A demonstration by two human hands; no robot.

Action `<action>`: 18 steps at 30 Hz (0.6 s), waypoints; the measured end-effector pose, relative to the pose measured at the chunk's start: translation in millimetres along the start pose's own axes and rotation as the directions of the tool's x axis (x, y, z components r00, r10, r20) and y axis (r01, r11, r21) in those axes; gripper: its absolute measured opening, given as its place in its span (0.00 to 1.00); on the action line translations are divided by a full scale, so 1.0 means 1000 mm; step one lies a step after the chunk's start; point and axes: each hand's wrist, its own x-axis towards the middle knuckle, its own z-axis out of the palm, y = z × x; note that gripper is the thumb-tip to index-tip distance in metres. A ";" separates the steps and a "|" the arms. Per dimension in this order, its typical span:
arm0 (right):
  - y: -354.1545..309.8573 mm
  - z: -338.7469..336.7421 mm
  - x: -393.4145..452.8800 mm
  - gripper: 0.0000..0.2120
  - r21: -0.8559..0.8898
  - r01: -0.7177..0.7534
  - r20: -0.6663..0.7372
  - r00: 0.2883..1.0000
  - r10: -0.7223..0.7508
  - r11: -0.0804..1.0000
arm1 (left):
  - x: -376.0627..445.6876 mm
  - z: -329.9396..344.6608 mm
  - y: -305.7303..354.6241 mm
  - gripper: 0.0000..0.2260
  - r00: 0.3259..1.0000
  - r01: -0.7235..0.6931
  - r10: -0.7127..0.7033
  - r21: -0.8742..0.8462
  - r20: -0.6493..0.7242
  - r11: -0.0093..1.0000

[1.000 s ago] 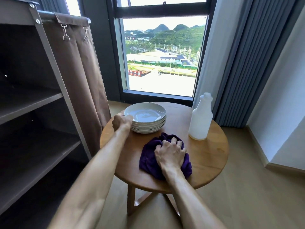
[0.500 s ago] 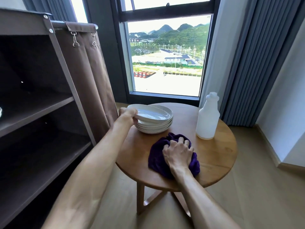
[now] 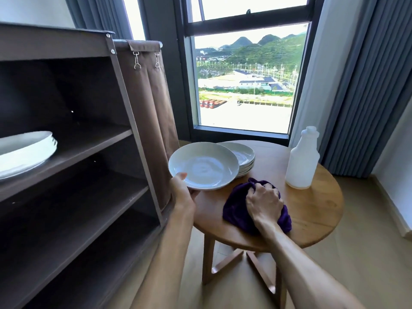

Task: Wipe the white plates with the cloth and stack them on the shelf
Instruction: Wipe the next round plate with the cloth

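Note:
My left hand [image 3: 183, 190] grips the near rim of a white plate [image 3: 203, 165], held above the left edge of the round wooden table [image 3: 312, 210]. Behind it a stack of white plates [image 3: 244, 156] sits on the table. My right hand [image 3: 264, 200] is curled round a bunched purple cloth [image 3: 236, 210] lying on the tabletop. To the left stands the dark brown shelf unit [image 3: 93, 143], and white plates [image 3: 24, 150] rest on its upper shelf at the frame's left edge.
A white plastic bottle [image 3: 303, 159] stands on the table's far right side. A brown fabric curtain [image 3: 147, 103] hangs on the shelf unit's side next to the held plate. Window and grey drapes [image 3: 361, 85] lie behind; wooden floor surrounds the table.
My left hand has lifted the top plate off the stack and brought it left and toward me. My right hand stays on the cloth, fingers curling tighter. The view swung left, revealing plates on the shelf.

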 end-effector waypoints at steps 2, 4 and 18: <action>0.001 -0.002 -0.002 0.16 0.083 0.001 -0.049 0.999 0.003 0.997 | -0.007 -0.007 -0.011 0.17 1.000 0.001 -0.001 -0.017 -0.007 1.000; 0.003 -0.007 -0.001 0.16 0.201 -0.020 -0.105 0.994 0.041 0.979 | -0.011 -0.008 -0.021 0.16 1.000 0.005 -0.005 -0.021 -0.012 1.000; -0.032 -0.086 0.023 0.12 0.637 0.138 -0.355 0.926 0.129 0.758 | -0.015 -0.009 -0.056 0.20 0.987 0.068 -0.075 0.052 0.145 0.996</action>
